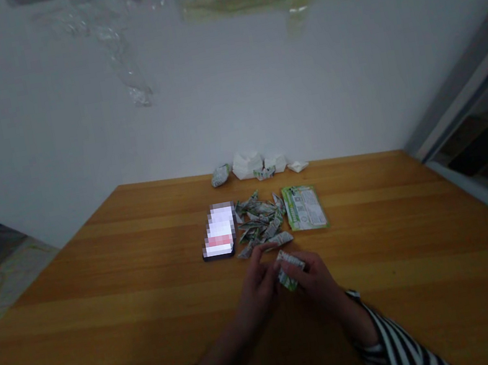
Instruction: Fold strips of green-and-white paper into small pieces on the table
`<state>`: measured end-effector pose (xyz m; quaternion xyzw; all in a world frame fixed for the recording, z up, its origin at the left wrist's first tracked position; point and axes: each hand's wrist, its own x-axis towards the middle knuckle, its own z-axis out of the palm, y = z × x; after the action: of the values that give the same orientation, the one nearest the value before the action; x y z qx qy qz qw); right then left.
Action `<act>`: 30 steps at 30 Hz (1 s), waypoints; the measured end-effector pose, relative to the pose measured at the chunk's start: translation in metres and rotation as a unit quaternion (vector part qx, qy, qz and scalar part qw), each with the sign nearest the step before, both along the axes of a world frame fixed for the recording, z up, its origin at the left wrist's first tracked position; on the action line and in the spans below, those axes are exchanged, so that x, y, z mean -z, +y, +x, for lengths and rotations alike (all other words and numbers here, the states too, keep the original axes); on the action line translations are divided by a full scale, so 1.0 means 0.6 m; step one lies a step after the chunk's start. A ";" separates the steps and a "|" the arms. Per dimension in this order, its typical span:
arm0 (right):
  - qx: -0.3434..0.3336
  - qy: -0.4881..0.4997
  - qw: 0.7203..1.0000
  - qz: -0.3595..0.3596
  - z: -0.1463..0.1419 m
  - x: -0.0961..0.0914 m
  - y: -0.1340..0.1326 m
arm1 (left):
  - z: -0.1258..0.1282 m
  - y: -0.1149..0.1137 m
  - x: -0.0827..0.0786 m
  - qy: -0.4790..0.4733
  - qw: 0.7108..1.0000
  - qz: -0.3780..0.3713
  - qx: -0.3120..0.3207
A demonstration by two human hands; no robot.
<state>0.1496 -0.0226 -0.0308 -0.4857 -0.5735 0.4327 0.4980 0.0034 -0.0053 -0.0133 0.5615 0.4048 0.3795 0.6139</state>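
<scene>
- Green-and-white folded paper piece [290, 270]: held tilted between both hands, just above the wooden table [105, 307]; the fingers hide part of it, so its exact folds cannot be read.
- Left hand [257, 293]: narrow grip, fingers drawn in against the near side of the piece.
- Right hand [315, 280]: narrow grip, thumb and fingers closed on the piece from the other side.
- Loose folded paper strips [260, 220]: a low, overlapping pile directly ahead of the hands, its nearest strip [280, 239] just beyond the left fingertips.
- Smartphone [216, 231]: lying flat beside the pile on its left, with its screen lit and obscured by pixelation.
- Green printed paper sheet [304, 207]: lying flat just beside the pile on its right.
- White folded paper shapes [248, 165]: grouped along the far table edge, with a small green-printed paper bundle [221, 175] at their left end.
- Striped sleeves [395, 344]: covering both forearms, the right one more visibly.
- Possible faults: a loosened pinch could let the piece spring open or drop; a sideways wrist or sleeve movement could scatter the light strips; a careless reach could push strips against the phone or send far-edge pieces over the table edge.
</scene>
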 end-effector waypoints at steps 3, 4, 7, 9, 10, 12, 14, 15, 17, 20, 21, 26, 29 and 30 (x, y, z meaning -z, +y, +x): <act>0.072 -0.170 0.979 0.082 -0.001 -0.002 -0.005 | 0.001 0.000 0.002 0.044 0.996 0.050 -0.060; 0.090 -0.233 0.962 0.113 0.000 -0.002 -0.007 | 0.001 -0.001 0.002 0.055 0.994 0.066 -0.066; 0.102 -0.369 0.907 0.177 -0.003 -0.004 -0.011 | 0.006 -0.006 -0.001 0.061 0.995 0.070 -0.025; 0.078 -0.396 0.895 0.191 -0.008 -0.006 -0.013 | 0.008 -0.007 0.001 0.054 0.997 0.048 -0.003; 0.061 -0.392 0.898 0.192 -0.010 -0.008 -0.013 | 0.008 -0.006 0.003 0.049 0.998 0.036 -0.009; 0.017 -0.356 0.914 0.193 -0.012 -0.015 -0.013 | 0.003 0.001 0.009 0.031 0.998 0.014 -0.047; -0.035 -0.302 0.931 0.204 -0.009 -0.023 -0.011 | -0.006 0.014 0.012 0.017 0.997 0.000 -0.078; -0.051 -0.272 0.937 0.214 -0.005 -0.026 -0.009 | -0.011 0.021 0.012 0.010 0.997 -0.006 -0.080; -0.031 -0.218 0.947 0.232 0.004 -0.031 -0.005 | -0.020 0.030 0.006 -0.019 0.996 -0.043 -0.073; -0.019 -0.184 0.959 0.216 0.016 -0.032 0.001 | -0.026 0.031 -0.009 -0.055 0.992 -0.114 -0.025; -0.034 -0.176 0.963 0.201 0.019 -0.031 0.003 | -0.025 0.028 -0.013 -0.058 0.991 -0.123 -0.008; -0.052 -0.081 0.983 0.155 0.021 -0.015 0.004 | -0.019 0.015 -0.018 -0.046 0.988 -0.143 0.046; 0.036 -0.029 0.993 0.112 0.019 -0.005 0.003 | -0.018 0.015 -0.017 -0.041 0.993 -0.104 0.036; 0.070 -0.005 0.994 0.084 0.018 -0.004 0.002 | -0.018 0.016 -0.017 -0.042 0.996 -0.070 0.020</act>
<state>0.1602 -0.0212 -0.0285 -0.4838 -0.5745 0.3447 0.5632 -0.0072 0.0042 -0.0033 0.5089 0.3928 0.3614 0.6754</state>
